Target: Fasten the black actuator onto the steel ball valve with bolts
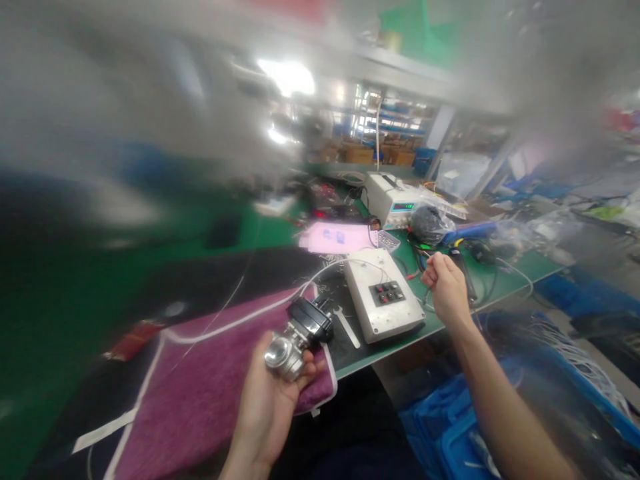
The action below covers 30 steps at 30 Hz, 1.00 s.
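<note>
Low in the middle, my left hand (pixel 273 393) is wrapped round the silver metal body of a motorised valve (pixel 289 352) with a black actuator box (pixel 311 321) on top. A white cable (pixel 235 325) bends away from the actuator across a purple towel (pixel 200 387). Right of the valve lies an open-end spanner (pixel 347 327), beside a white control box (pixel 377 290) with a small panel of switches. My right hand (pixel 445 285) is closed in a pinch above the bench at the box's right side. What its fingers hold, if anything, is too small to make out.
Behind the control box stand a pink paper sheet (pixel 340 237) and a lit bench power supply (pixel 393 201). A bagged dark item (pixel 430 223), leads and tools lie at right on the green bench mat (pixel 540 257). Blue crates (pixel 445 430) with cables sit below the bench edge.
</note>
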Each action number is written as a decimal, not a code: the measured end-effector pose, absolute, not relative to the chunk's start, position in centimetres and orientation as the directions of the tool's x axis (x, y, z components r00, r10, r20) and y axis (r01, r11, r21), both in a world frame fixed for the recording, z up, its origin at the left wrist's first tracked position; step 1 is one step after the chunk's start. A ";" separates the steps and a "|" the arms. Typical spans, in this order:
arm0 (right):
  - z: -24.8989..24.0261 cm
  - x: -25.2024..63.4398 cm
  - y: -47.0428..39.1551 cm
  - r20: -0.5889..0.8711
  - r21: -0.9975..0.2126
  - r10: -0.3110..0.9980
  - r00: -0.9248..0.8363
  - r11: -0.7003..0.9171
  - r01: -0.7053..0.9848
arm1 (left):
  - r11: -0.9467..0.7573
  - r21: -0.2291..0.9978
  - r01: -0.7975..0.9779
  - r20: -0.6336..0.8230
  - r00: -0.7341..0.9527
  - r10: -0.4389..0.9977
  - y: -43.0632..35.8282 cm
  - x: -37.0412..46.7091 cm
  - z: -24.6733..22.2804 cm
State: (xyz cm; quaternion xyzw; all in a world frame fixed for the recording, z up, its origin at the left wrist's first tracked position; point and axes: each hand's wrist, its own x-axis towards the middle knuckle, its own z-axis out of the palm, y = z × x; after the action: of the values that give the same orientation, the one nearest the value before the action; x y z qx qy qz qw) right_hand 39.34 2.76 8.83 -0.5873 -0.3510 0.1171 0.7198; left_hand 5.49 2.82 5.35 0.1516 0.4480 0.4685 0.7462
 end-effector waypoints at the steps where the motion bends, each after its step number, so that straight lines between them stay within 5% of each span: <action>1: 7.9 40.4 3.1 0.349 -0.932 0.557 0.753 0.291 0.217 | 0.512 0.652 -0.559 -0.527 0.152 0.836 2.8 5.5 5.4; 6: 4.5 43.9 3.7 0.332 -0.926 0.320 0.887 0.292 0.241 | 0.498 0.689 -0.527 -0.525 0.112 0.844 3.0 5.5 5.5; 11: 1.1 43.1 0.7 0.371 -0.929 0.199 0.907 0.073 0.364 | 0.504 0.689 -0.521 -0.551 0.077 0.831 3.2 5.7 5.8; 19: -1.1 41.9 -3.4 0.414 -0.809 0.407 0.814 -0.246 0.534 | 0.510 0.675 -0.533 -0.489 0.194 0.850 2.6 5.5 5.2; 27: 3.0 33.5 -7.6 0.461 -0.818 0.323 0.826 -0.207 0.537 | 0.490 0.706 -0.511 -0.418 0.258 0.871 2.1 5.2 4.1; 30: 3.2 28.4 -8.9 0.276 -0.916 0.527 0.804 -0.109 0.386 | 0.416 0.758 -0.502 -0.343 0.235 0.909 1.2 5.8 3.8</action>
State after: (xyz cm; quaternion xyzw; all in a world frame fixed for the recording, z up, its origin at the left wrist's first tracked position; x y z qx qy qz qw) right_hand 28.43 -8.92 3.21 -0.7424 -0.3075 0.0597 0.5923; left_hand 5.80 1.21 3.83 0.2572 0.3957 0.4752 0.7426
